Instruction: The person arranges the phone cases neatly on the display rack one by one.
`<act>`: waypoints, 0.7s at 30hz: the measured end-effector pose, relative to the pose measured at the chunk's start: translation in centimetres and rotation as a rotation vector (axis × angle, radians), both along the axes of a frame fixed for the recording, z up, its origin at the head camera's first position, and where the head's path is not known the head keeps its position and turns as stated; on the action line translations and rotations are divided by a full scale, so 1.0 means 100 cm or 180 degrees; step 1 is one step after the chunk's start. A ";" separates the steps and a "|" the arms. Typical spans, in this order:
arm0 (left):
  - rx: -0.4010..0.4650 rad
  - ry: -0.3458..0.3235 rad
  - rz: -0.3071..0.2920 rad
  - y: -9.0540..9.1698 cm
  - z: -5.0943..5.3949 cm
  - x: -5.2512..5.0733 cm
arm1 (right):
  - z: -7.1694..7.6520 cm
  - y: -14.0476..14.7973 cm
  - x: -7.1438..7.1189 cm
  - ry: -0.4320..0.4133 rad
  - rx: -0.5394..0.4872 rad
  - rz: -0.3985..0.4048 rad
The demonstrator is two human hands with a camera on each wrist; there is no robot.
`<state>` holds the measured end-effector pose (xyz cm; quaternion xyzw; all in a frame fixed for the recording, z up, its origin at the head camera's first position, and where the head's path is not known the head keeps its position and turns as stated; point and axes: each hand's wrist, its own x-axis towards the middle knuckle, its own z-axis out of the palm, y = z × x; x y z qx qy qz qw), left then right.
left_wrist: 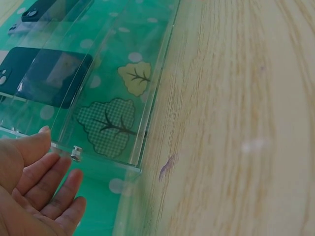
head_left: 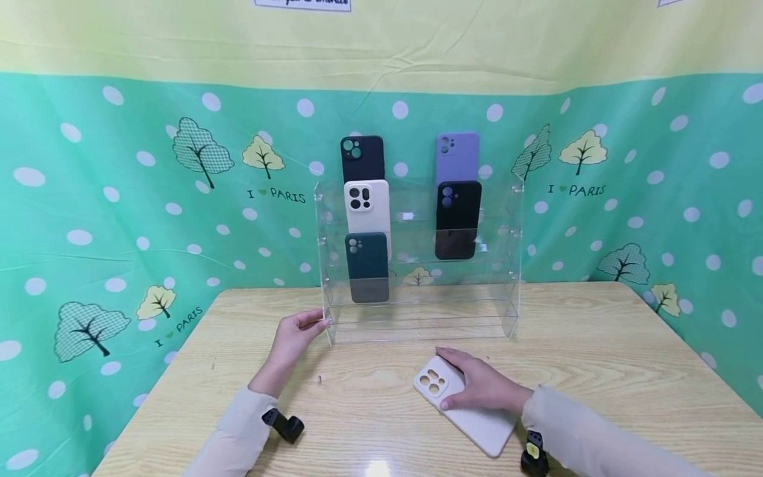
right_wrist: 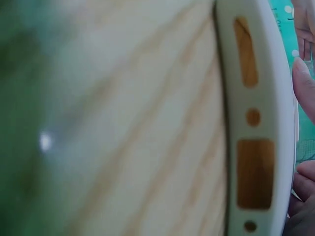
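Note:
A clear acrylic display rack stands on the table. At its lower left side panel is my left hand, its fingers loosely bent and the tips touching the panel's edge by a small metal fastener. My right hand grips an off-white phone case across its width, thumb on one long edge and fingers over the other. The case is slanted, its camera cutouts toward the rack. In the right wrist view the case's bottom edge with its port openings is close up; most of the hand is hidden there.
On the rack's left are a dark navy case, a white case and a dark green case. On its right, a purple case stands behind a black case. A patterned green cloth hangs behind the wooden table.

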<state>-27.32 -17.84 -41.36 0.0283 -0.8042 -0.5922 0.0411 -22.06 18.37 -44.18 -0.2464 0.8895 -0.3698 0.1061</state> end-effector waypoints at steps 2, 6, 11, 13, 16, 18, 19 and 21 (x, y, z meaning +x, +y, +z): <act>-0.0002 0.0008 -0.0005 0.000 0.000 0.000 | 0.000 -0.001 0.001 -0.0009 0.0001 0.0002; 0.0001 0.0015 -0.0009 0.000 0.000 -0.001 | 0.001 -0.003 0.003 0.0015 -0.0001 0.0038; -0.0013 0.0033 -0.0005 -0.001 -0.001 -0.001 | 0.003 -0.006 0.006 0.0107 0.0010 0.0123; -0.0029 0.0056 -0.0019 -0.001 -0.001 -0.001 | 0.004 -0.007 0.006 0.0152 0.0003 0.0150; -0.0021 0.0055 -0.0014 -0.002 -0.002 -0.001 | 0.006 -0.008 0.008 0.0258 -0.0003 0.0201; -0.0028 0.0053 -0.0023 -0.001 -0.002 -0.001 | 0.008 -0.010 0.009 0.0339 0.0006 0.0231; -0.0025 0.0052 -0.0023 -0.001 -0.002 -0.001 | 0.008 -0.010 0.009 0.0374 0.0022 0.0235; -0.0007 0.0037 -0.0018 -0.001 -0.002 -0.002 | 0.009 -0.011 0.009 0.0461 0.0059 0.0217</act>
